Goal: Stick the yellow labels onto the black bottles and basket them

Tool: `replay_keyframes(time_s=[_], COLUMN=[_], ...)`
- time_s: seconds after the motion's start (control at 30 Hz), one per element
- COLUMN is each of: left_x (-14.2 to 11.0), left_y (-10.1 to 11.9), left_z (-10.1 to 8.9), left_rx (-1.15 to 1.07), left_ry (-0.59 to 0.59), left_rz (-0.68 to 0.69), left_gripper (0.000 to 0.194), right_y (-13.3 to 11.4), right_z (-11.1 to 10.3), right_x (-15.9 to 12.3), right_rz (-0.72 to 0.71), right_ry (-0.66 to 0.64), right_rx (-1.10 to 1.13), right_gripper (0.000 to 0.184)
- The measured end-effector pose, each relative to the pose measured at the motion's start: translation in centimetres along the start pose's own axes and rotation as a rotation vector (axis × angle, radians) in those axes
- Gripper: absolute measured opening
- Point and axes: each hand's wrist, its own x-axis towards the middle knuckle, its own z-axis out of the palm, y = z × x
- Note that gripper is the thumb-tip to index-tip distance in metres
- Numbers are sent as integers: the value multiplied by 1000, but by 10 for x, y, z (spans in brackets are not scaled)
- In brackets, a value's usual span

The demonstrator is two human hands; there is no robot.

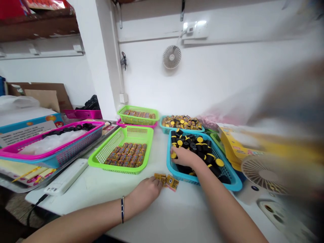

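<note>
while in blue plastic basket (199, 180), right hand (184, 157)

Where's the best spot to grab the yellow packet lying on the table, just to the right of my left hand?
Pinch the yellow packet across its near and far edges, coming down from above on the side nearest you. It seems to lie flat on the white table, and that side is bare, while the other packet and your left hand crowd its left.
</note>
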Motion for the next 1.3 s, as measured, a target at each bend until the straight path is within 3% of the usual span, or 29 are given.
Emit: replay_keyframes(time_s=[0.2, 0.3, 0.47, 0.53, 0.57, 0.67, 0.73, 0.93, 1.07, 1.3], left_x=[1, 9, 30, 39, 43, 49, 49, 36, 32, 36], left_y=[5, 8, 14, 16, 17, 22, 25, 32, 32, 33], left_z=[-30, -65, -130, -146, -150, -153, -151, -147, -150, -145], left_rx=[-139, -211, -528, -727, -863, -1181, -1196, -828, -545, -446], left_ry=[129, 240, 575, 600, 590, 507, 455, 445, 509, 695], left_rz=[-74, -113, -55, -4, 16, 28, 29, 145, 239, 220], left_gripper=[23, 26, 17, 7, 15, 38, 36, 56, 29, 38], right_y=[6, 2, -14, -21, -24, -34, -40, -55, -57, -62], right_z=[-23, -36, -52, -59, -63, -73, -78, -82, -81, -81], right_x=[-11, -21, -37, -44, -48, -63, -74, -99, -103, -106], right_rz=[-70, -105, -140, -107, -88, -110, -187, -269, -307, -311], right_ry=[149, 180, 307, 431, 496, 684, 783, 878, 857, 846], right_rx=[279, 396, 771, 911, 943, 1029, 1069, 1064, 1110, 1090], right_gripper=[38, 45, 50, 50, 50, 48, 44, 33, 32, 34])
